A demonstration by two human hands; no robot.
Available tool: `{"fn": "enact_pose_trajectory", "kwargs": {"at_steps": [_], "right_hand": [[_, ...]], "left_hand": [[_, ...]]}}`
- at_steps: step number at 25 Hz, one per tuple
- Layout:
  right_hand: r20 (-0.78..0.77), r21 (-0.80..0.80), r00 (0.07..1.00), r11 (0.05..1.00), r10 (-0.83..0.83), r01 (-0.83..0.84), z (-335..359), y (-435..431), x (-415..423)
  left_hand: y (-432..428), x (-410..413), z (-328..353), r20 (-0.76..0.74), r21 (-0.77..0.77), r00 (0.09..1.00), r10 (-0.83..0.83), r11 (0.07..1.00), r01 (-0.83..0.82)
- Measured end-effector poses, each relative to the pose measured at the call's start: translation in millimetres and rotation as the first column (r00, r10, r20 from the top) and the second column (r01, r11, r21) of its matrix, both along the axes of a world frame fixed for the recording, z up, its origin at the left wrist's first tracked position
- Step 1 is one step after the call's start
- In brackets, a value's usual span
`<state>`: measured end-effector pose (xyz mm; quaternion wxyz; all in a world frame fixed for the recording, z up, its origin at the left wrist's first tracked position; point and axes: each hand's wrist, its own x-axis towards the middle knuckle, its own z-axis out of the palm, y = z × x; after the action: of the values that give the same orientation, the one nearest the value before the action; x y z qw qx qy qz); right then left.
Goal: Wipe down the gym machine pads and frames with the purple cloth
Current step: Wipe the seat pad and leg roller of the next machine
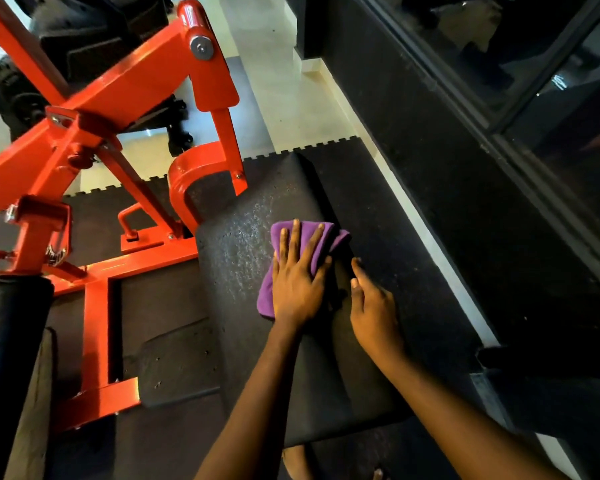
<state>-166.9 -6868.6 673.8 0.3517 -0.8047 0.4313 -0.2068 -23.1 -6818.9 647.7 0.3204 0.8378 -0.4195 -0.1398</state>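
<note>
Left hand point(297, 282) flat on purple cloth point(336, 239), right hand point(373, 306) open beside, pad point(243, 244) beneath

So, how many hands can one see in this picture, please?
2. The left hand lies flat on the purple cloth on the black pad; the right hand rests beside it, at the pad's right edge. None seems hidden.

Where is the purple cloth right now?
In the head view, the purple cloth lies on the black pad, right of the orange frame, under the left hand.
</note>
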Motion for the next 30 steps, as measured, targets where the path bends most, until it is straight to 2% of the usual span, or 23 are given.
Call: {"fn": "enact_pose_trajectory", "kwargs": {"at_steps": [4,7,11,13,16,19,22,26,30], "right_hand": [[-0.046,-0.002,0.999,1.0,0.003,-0.003,2.9,-1.6,1.8],[-0.062,-0.014,0.998,0.999,0.033,-0.034,9.5,-11.3,18.3],[-0.06,0.003,0.998,1.0,0.021,-0.021,23.3,-48.7,69.7],[-0.083,0.028,0.997,1.0,-0.007,0.009,19.0,-56.1,92.9],[-0.059,-0.009,0.997,0.999,-0.041,0.041,5.1,-48.4,108.3],[-0.102,-0.102,0.993,0.994,-0.051,0.041,0.2,-49.1,107.5],[-0.097,-0.112,0.995,0.993,-0.039,0.028,1.7,-50.4,104.4],[-0.036,-0.032,0.999,0.999,-0.027,0.026,4.6,-71.9,108.8],[-0.026,-0.059,0.999,0.997,0.039,-0.04,5.4,-95.6,152.5]], "left_hand": [[-68.7,69.5,13.7,0.072,0.018,0.997,0.027,0.999,-0.028],[-99.6,106.5,17.9,0.064,0.018,0.997,0.049,0.999,-0.05],[-57.1,82.3,7.1,0.079,-0.058,0.997,-0.012,0.998,0.017],[-38.4,73.4,0.5,0.021,-0.071,1.0,-0.012,0.997,0.013],[-61.7,98.5,5.5,0.013,-0.042,1.0,0.015,0.999,-0.015],[-109.5,143.9,12.4,0.033,-0.022,0.999,0.008,1.0,-0.008],[-136.4,172.0,19.1,0.016,-0.011,1.0,-0.012,1.0,0.012],[-97.0,138.9,8.6,0.118,-0.073,0.989,-0.089,0.993,0.098],[-79.0,147.3,-5.0,0.04,-0.131,0.994,-0.1,0.986,0.105]]}}
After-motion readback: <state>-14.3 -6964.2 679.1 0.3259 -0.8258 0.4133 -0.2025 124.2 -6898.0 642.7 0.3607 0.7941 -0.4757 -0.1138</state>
